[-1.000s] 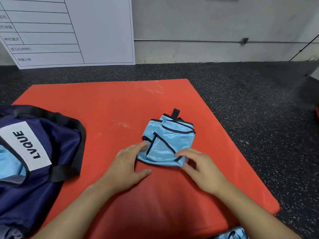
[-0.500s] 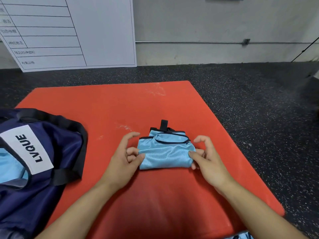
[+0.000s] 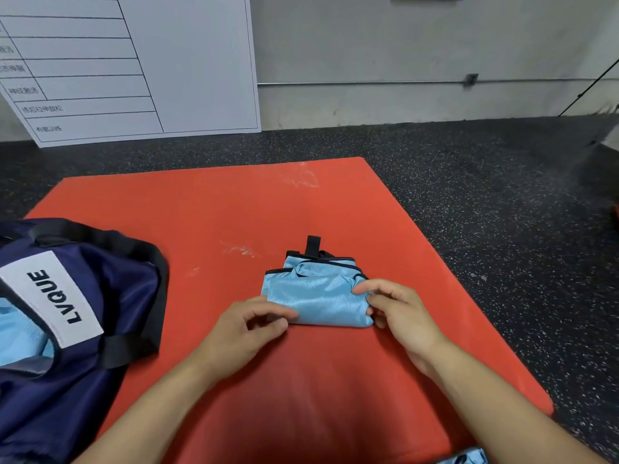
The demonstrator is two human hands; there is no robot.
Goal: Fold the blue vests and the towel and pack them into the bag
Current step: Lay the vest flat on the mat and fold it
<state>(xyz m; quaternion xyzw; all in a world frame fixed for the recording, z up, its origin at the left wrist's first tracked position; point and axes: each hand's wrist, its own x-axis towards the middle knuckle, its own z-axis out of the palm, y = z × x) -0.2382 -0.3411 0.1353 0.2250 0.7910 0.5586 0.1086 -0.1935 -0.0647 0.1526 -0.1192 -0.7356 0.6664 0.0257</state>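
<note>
While both hands pinch it, the left hand (image 3: 248,324) at its near-left corner and the right hand (image 3: 397,304) at its right edge, the folded light-blue mesh vest (image 3: 316,298) lies on the orange mat (image 3: 207,209). If one side lifts first, the slippery bundle may unfold before reaching the open navy fabric bag (image 3: 110,279) at the left.

Lighting: even, diffuse indoor light coming from overhead, moderately bright. Shadows: soft ones lying under left hand (image 3: 248,324) and right hand (image 3: 398,311) on red mat (image 3: 234,209). Glare: mild sheen showing on folded blue vest (image 3: 318,296); none on whiteboard (image 3: 187,61). Distortion: wide-angle lens bending wall pipe (image 3: 368,83) and floor (image 3: 485,195) toward edges. Focus: centre staying sharp, far right corner smearing, board text blurring.
</note>
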